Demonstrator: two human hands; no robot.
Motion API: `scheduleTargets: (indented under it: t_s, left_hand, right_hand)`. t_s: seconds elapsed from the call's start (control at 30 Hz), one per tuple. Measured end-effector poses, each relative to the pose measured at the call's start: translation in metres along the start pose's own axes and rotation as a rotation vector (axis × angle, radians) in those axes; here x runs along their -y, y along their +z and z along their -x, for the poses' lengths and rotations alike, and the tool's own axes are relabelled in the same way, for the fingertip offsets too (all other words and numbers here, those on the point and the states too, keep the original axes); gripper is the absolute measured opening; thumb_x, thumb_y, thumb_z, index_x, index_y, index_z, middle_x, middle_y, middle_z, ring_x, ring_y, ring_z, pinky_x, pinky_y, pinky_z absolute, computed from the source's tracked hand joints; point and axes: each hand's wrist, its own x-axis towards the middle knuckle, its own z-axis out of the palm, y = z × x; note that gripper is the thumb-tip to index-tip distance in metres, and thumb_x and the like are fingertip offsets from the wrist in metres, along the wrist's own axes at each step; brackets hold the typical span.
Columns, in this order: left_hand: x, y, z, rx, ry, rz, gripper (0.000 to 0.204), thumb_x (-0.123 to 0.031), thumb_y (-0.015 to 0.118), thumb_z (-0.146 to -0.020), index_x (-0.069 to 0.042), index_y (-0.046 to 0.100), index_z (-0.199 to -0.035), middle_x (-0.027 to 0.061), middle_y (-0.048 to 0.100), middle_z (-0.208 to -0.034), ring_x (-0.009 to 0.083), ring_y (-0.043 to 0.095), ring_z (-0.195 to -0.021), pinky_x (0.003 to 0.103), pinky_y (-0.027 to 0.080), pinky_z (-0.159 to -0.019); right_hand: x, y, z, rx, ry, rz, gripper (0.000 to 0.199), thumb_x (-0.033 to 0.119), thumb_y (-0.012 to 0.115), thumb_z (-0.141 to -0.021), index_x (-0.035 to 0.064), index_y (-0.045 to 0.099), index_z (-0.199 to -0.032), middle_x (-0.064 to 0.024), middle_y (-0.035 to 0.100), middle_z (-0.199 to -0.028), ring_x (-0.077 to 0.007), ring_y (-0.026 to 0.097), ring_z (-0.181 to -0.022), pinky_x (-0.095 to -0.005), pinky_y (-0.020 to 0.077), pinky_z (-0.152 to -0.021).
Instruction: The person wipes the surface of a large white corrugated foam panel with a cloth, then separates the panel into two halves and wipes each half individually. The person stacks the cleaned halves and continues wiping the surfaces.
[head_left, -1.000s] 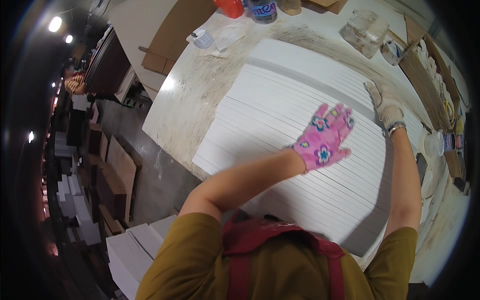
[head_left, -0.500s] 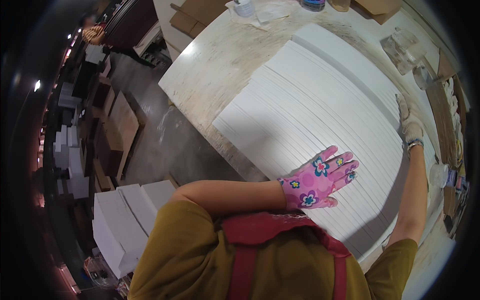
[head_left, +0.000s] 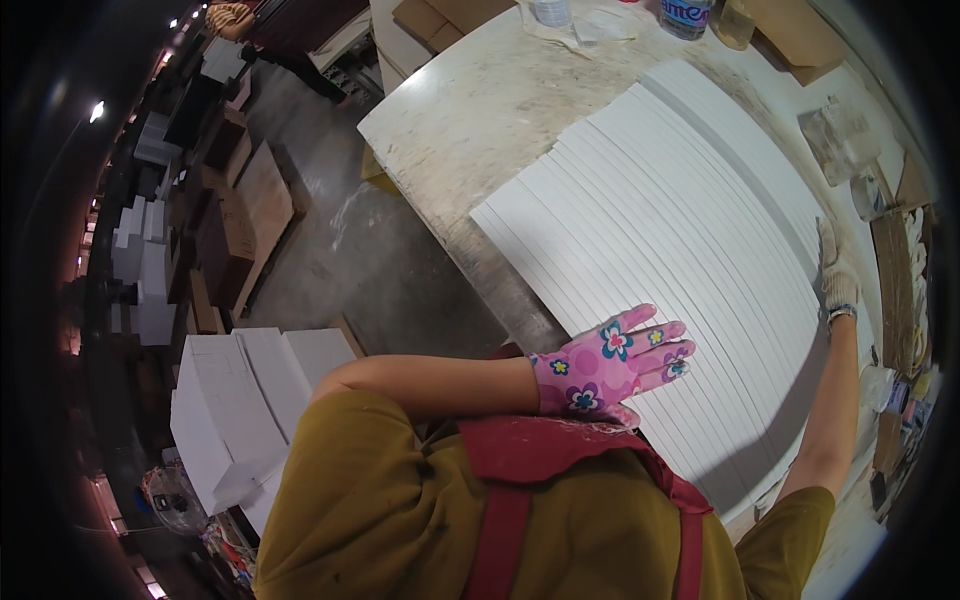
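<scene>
Left hand point(head_left: 612, 362): pink flowered glove, fingers spread and flat, palm down on the near part of the strips; it grips nothing.
Right hand point(head_left: 836, 276): pale work glove, laid against the far right edge of the strips, fingers pointing up along it; whether they curl round the edge cannot be told.
Strips point(head_left: 670, 250): long white strips laid side by side, touching, forming one broad sheet that runs slantwise across the table; near ends form a slightly stepped line close to the table edge.
Table point(head_left: 470, 110): pale speckled top, bare at the left of the strips.
Bottle point(head_left: 686, 14): at the far end of the table, well apart from both hands; a smaller container and a clear bag lie near it.
Boxes point(head_left: 240, 400): white stacks on the floor at the left, below the table.
Step, as judged: pressing and squaring the set of strips.
Method advised: keep the left palm flat with even pressure so that no strip rides over its neighbour; push from the right edge along the plane of the table, not downward; check the near ends for a straight line before lifting either hand.
</scene>
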Motion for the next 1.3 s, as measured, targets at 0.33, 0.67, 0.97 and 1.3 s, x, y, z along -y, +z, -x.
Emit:
scheduleTargets:
  t_s: [0.33, 0.67, 0.97, 1.3]
  left_hand:
    - [0.005, 0.006, 0.001, -0.051, 0.058, -0.162, 0.091, -0.072, 0.033, -0.096, -0.008, 0.03, -0.161, 0.0124, 0.017, -0.172, 0.0317, 0.009, -0.16, 0.055, 0.002, -0.128]
    - [0.012, 0.019, -0.003, -0.168, 0.103, -0.249, 0.093, -0.073, 0.035, -0.093, -0.009, 0.032, -0.16, 0.0133, 0.018, -0.172, 0.0341, 0.011, -0.16, 0.057, 0.004, -0.128]
    - [0.02, 0.018, -0.007, -0.195, 0.169, -0.192, 0.102, -0.076, 0.044, -0.086, -0.008, 0.032, -0.16, 0.0123, 0.017, -0.172, 0.033, 0.011, -0.16, 0.057, 0.006, -0.128]
    - [0.005, -0.025, -0.019, 0.021, 0.07, -0.033, 0.085, -0.062, 0.054, -0.097, -0.008, 0.034, -0.16, 0.0152, 0.028, -0.168, 0.0342, 0.022, -0.156, 0.052, 0.014, -0.127]
  right_hand:
    - [-0.013, 0.002, -0.007, 0.168, 0.015, 0.12, 0.051, 0.035, 0.039, -0.109, 0.0089, 0.043, -0.154, -0.0138, 0.051, -0.152, -0.0291, 0.05, -0.138, -0.0364, 0.0397, -0.113]
    - [-0.035, 0.02, -0.01, 0.034, -0.032, -0.068, 0.059, 0.048, 0.048, -0.107, 0.0023, 0.054, -0.144, -0.0221, 0.061, -0.14, -0.0376, 0.056, -0.131, -0.0403, 0.043, -0.109]
    - [-0.012, 0.001, 0.001, 0.116, 0.055, 0.156, 0.068, 0.058, 0.037, -0.105, 0.0028, 0.059, -0.137, -0.0283, 0.061, -0.134, -0.0436, 0.054, -0.129, -0.0476, 0.0409, -0.111]
    - [0.055, -0.015, 0.047, -0.099, 0.071, 0.378, 0.056, 0.055, 0.042, -0.105, 0.0064, 0.063, -0.122, -0.0233, 0.065, -0.126, -0.0416, 0.061, -0.117, -0.0521, 0.0462, -0.1]
